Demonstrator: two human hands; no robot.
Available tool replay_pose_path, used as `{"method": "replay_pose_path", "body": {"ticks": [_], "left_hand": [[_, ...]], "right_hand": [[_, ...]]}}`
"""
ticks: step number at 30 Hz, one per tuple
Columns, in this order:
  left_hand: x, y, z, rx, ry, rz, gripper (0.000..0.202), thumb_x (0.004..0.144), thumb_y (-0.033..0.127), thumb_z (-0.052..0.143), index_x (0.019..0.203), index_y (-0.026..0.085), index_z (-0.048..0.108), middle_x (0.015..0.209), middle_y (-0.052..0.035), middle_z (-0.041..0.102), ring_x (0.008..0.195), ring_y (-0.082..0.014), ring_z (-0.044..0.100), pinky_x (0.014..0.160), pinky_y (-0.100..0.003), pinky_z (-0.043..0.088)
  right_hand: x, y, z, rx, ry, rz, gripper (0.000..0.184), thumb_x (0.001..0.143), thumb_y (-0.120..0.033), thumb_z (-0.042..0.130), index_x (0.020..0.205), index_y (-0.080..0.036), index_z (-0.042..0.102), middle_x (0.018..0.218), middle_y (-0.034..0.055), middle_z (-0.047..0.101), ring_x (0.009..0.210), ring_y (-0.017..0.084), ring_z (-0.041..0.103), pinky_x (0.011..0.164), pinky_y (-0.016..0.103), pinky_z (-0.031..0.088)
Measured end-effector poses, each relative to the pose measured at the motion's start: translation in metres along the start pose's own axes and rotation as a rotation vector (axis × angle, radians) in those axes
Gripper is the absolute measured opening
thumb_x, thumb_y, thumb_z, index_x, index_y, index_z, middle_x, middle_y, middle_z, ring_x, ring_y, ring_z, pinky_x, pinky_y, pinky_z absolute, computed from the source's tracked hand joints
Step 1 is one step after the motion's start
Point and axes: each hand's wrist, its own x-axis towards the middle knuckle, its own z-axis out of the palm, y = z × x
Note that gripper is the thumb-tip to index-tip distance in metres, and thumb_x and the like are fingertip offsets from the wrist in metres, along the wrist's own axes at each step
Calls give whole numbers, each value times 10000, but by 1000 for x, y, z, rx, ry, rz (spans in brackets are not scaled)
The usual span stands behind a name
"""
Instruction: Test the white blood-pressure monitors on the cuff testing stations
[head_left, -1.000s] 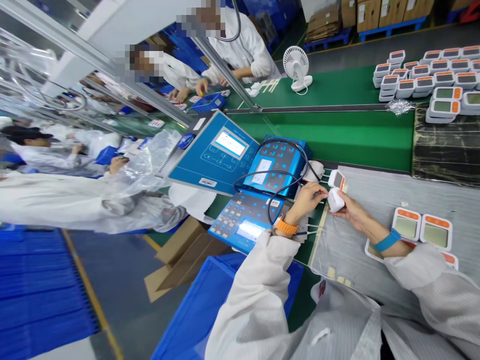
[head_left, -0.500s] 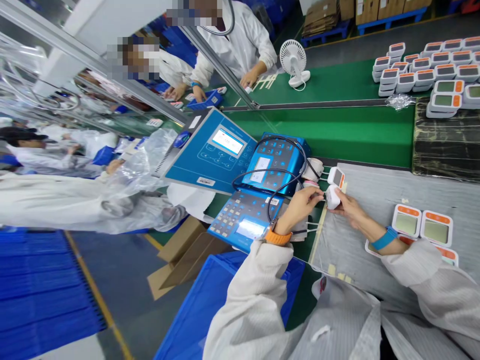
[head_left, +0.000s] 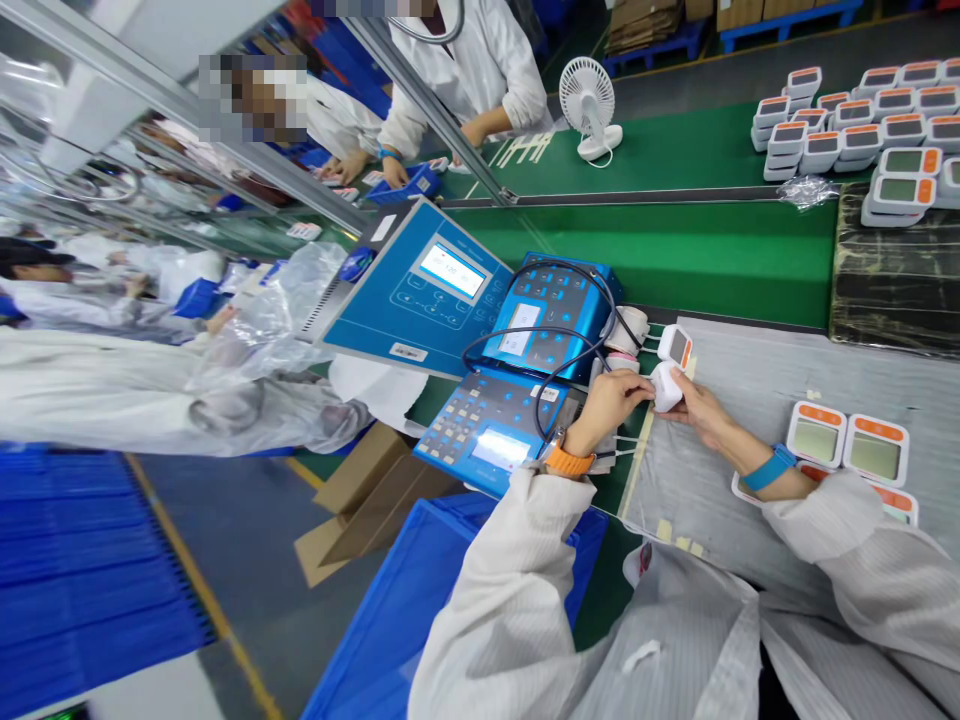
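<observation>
Going by the last half second, not a lot has been changed: the small white device [head_left: 665, 386] seems to be turned a bit, so plain white casing is shown now where a greyish face was seen earlier. Probably still mid-handling then, since it hasn't been put down. It's held right of centre in the frame, near the left edge of the grey sheet [head_left: 731, 375] on the table. It's gripped by the right hand [head_left: 703, 410], fingers closed on it. The left hand [head_left: 616, 402] is brought to its left edge, fingertips bunched; whether anything's pinched between them can't be told.
</observation>
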Motion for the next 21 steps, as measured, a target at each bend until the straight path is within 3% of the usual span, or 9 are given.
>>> {"method": "replay_pose_path", "body": {"ticks": [10,16,18,21], "left_hand": [[1,1,-7,62,-78,-4,126,879,138,691,807,200,774,827,-23,772,789,-168,700,821,-303,547],[2,-9,-6,69,-86,-12,108,857,110,683,792,184,728,820,-24,755,783,-165,691,788,-284,536],[0,-9,-5,43,-88,-60,129,838,93,681,926,182,711,812,-10,745,759,-162,694,762,-277,538],[-5,-7,-7,44,-155,-83,566,767,115,752,1299,198,576,874,2,745,761,-181,712,748,-293,553]], "right_hand": [[9,14,8,-78,66,-103,369,874,-527,697,1099,-239,747,1051,43,768,974,231,718,783,362,635],[12,19,14,-89,62,-107,385,878,-505,672,1173,-259,706,1112,37,745,1059,244,698,834,366,615],[12,22,15,-150,74,-125,456,856,-527,686,1220,-252,677,1144,49,726,1079,254,687,882,384,600],[11,28,12,-351,148,-238,620,718,-533,814,1237,-235,650,1187,74,684,1150,278,638,1005,426,541]]}}
